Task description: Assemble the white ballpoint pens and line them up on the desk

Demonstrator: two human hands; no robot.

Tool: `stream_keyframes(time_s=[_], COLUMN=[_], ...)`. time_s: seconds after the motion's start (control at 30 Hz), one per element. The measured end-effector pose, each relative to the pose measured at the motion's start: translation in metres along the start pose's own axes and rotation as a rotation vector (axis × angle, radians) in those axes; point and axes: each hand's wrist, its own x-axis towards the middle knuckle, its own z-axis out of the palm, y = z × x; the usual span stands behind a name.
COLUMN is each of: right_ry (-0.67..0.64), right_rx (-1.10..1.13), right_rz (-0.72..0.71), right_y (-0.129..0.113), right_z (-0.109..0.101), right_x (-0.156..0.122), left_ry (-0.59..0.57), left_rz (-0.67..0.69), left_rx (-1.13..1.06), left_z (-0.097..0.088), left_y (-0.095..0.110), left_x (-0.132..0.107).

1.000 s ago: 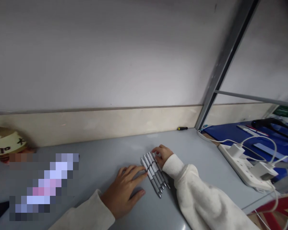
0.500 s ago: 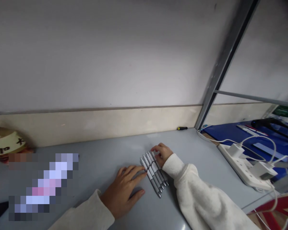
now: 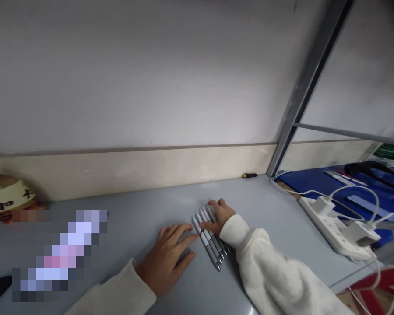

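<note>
Pens (image 3: 212,243) lie side by side on the worktop (image 3: 134,218), lower centre of the frame, between the left hand (image 3: 169,259) and the right hand (image 3: 221,217), whose thumb reaches over them. Behind, near the wall (image 3: 151,87), lies a small tool (image 3: 249,175); a power strip (image 3: 330,232) sits right, a jar (image 3: 6,192) at the left edge.

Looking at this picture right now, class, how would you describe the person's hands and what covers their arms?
The left hand and right hand are bare, with no gloves or rings showing. Both arms wear long, off-white sleeves reaching the wrists; the right sleeve looks thick and loose, bunching behind its cuff.
</note>
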Motion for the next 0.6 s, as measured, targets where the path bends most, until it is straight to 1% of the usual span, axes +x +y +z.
stream_keyframes(time_s=[0.1,0.17,0.23,0.3,0.4,0.6], right_ry=[-0.002,-0.037,-0.084,-0.105,-0.095,-0.105], right_rx=[-0.004,-0.026,-0.048,-0.047,-0.024,0.06], right_rz=[-0.006,-0.015,-0.054,-0.131,-0.239,-0.301], right_y=[-0.008,-0.012,-0.015,-0.015,-0.011,-0.005], right_z=[0.005,0.006,0.006,0.006,0.004,0.003], right_x=[-0.007,-0.01,-0.012,-0.013,-0.011,-0.007], left_ry=[0.042,0.073,0.096,0.115,0.155,0.273], left_rz=[-0.013,-0.028,-0.036,-0.039,-0.046,-0.065], left_rx=[0.006,0.017,0.023,0.02,0.018,0.015], left_z=[0.001,0.001,0.0,-0.001,-0.003,-0.007], left_y=[-0.002,-0.002,-0.002,-0.002,-0.003,-0.003], left_x=[0.0,0.0,0.001,0.002,0.003,0.004])
